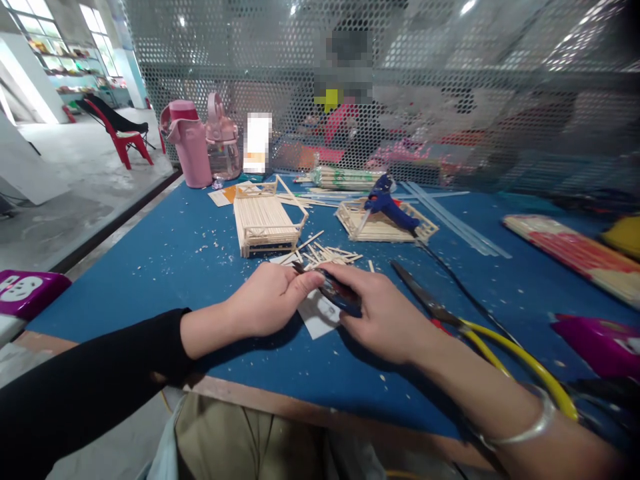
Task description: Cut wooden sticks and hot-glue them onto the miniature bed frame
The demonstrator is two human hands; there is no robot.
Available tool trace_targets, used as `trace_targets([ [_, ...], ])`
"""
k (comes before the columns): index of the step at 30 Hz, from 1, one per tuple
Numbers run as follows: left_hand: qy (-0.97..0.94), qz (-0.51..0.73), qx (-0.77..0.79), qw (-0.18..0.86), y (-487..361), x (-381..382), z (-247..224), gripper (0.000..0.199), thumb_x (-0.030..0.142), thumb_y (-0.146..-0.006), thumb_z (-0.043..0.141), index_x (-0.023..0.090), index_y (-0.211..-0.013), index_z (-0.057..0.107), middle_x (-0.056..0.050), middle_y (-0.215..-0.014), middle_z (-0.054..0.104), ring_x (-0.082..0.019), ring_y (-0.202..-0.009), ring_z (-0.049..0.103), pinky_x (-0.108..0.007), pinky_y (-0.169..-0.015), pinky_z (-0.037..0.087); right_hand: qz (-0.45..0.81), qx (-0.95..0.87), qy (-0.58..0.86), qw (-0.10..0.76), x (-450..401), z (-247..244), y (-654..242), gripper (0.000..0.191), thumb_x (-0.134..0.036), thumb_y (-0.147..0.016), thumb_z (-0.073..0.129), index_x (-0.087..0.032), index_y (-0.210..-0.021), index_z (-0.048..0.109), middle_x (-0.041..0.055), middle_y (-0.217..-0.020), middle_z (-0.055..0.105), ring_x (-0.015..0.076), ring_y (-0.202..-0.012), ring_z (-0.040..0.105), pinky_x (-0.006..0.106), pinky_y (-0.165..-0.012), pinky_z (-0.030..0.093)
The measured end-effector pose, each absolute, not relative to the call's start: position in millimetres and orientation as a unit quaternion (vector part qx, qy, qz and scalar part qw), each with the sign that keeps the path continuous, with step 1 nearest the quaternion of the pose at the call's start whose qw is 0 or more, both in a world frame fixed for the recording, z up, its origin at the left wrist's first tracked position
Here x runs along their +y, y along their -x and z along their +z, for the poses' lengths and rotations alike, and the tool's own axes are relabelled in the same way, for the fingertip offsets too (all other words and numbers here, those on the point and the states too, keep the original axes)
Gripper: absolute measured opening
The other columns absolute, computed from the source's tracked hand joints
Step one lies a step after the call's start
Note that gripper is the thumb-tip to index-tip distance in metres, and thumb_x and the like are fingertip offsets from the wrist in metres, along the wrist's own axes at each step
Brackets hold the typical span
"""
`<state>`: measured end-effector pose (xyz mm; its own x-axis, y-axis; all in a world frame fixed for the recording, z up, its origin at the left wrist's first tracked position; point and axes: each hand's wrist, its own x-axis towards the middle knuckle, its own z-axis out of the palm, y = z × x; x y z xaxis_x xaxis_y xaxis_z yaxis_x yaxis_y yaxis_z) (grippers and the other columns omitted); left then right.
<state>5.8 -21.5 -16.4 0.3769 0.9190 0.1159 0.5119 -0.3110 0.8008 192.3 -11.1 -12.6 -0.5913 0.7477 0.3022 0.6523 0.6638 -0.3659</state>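
My right hand [387,312] is closed around dark-handled pliers [343,301], whose jaws point left. Thumb and fingers of my left hand [265,300] are pinched together right at the jaws; whatever lies between them is hidden. Just beyond both hands is a loose pile of short wooden sticks [331,255]. Under the pliers lies a white sheet of paper [317,321], partly covered. Behind my left hand stands a small bed-like model made of wooden sticks [267,220]. A second stick model [357,227] sits farther right, with a blue glue gun [395,212] resting on it.
Large scissors with yellow handles [543,373] lie beside my right forearm, near the glue gun's black cord [465,293]. Clear glue sticks [455,223] and a packet of sticks [565,247] are to the right. A pink flask [191,150] stands at the back left.
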Motion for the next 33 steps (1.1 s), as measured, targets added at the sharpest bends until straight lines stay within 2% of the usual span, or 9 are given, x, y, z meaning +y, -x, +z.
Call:
trace_targets([
  [9,-0.759,0.310,0.472,0.324,-3,-22,-14,0.052,0.047,-0.088,0.036,0.020,-0.044,0.029,0.005,-0.043,0.025,-0.007,-0.043,0.023,-0.024,-0.043,0.017,-0.012,-0.877,0.414,0.242,-15,-21,-191,0.054,-0.015,-0.065,0.048,-0.017,-0.118,0.054,0.0118,-0.113,0.066,0.0267,-0.103,0.063,0.038,-0.083,0.052],
  [14,-0.729,0.315,0.487,0.364,-5,-20,-13,0.053,0.047,-0.090,0.032,0.019,-0.046,0.035,0.004,-0.042,0.035,-0.008,-0.042,0.031,-0.024,-0.044,0.023,-0.111,-0.857,0.453,0.221,-16,-17,-191,0.055,-0.014,-0.063,0.049,-0.014,-0.118,0.056,0.0141,-0.103,0.068,0.0294,-0.095,0.064,0.040,-0.080,0.052],
  [16,-0.731,0.311,0.473,0.381,-5,-19,-12,0.054,0.047,-0.090,0.031,0.019,-0.045,0.037,0.004,-0.040,0.038,-0.008,-0.041,0.034,-0.023,-0.045,0.027,-0.082,-0.857,0.453,0.230,-16,-15,-189,0.054,-0.014,-0.064,0.050,-0.013,-0.117,0.057,0.0148,-0.105,0.068,0.0298,-0.097,0.064,0.040,-0.081,0.052],
  [19,-0.757,0.301,0.427,0.392,-1,-17,-9,0.053,0.044,-0.091,0.032,0.018,-0.044,0.041,0.003,-0.041,0.042,-0.008,-0.041,0.038,-0.023,-0.049,0.032,0.049,-0.873,0.417,0.249,-15,-9,-188,0.053,-0.014,-0.063,0.049,-0.015,-0.115,0.060,0.0107,-0.112,0.067,0.0272,-0.102,0.063,0.037,-0.083,0.051],
  [23,-0.768,0.329,0.385,0.393,7,-14,-6,0.047,0.040,-0.091,0.036,0.018,-0.050,0.043,0.003,-0.046,0.046,-0.008,-0.047,0.042,-0.022,-0.052,0.034,0.213,-0.852,0.408,0.249,-8,4,-198,0.047,-0.014,-0.068,0.046,-0.019,-0.112,0.062,0.0023,-0.086,0.071,0.0209,-0.080,0.067,0.030,-0.068,0.052],
  [25,-0.737,0.371,0.412,0.388,11,-11,-5,0.048,0.042,-0.092,0.034,0.018,-0.051,0.042,0.003,-0.046,0.045,-0.008,-0.046,0.040,-0.022,-0.051,0.034,0.213,-0.841,0.440,0.232,-2,8,-208,0.048,-0.013,-0.068,0.045,-0.019,-0.113,0.062,0.0013,-0.082,0.071,0.0204,-0.074,0.066,0.029,-0.062,0.052],
  [27,-0.688,0.423,0.451,0.379,14,-7,-4,0.049,0.045,-0.093,0.032,0.019,-0.052,0.040,0.004,-0.045,0.041,-0.008,-0.044,0.037,-0.022,-0.049,0.032,0.150,-0.846,0.476,0.188,4,8,-217,0.053,-0.012,-0.065,0.048,-0.020,-0.116,0.061,0.0032,-0.096,0.071,0.0238,-0.085,0.066,0.033,-0.070,0.052],
  [30,-0.644,0.470,0.469,0.381,17,-2,-6,0.047,0.048,-0.093,0.032,0.019,-0.056,0.040,0.005,-0.046,0.036,-0.008,-0.042,0.032,-0.022,-0.045,0.028,0.055,-0.866,0.489,0.094,6,2,-220,0.061,-0.012,-0.063,0.052,-0.020,-0.123,0.057,0.0075,-0.119,0.064,0.0294,-0.107,0.060,0.041,-0.087,0.048],
  [33,-0.636,0.474,0.471,0.386,17,1,-10,0.043,0.047,-0.092,0.035,0.019,-0.060,0.039,0.006,-0.050,0.033,-0.007,-0.043,0.029,-0.022,-0.044,0.025,0.005,-0.883,0.469,0.024,3,-3,-215,0.068,-0.008,-0.059,0.052,-0.018,-0.127,0.053,0.0120,-0.121,0.061,0.0317,-0.109,0.057,0.044,-0.089,0.046],
])
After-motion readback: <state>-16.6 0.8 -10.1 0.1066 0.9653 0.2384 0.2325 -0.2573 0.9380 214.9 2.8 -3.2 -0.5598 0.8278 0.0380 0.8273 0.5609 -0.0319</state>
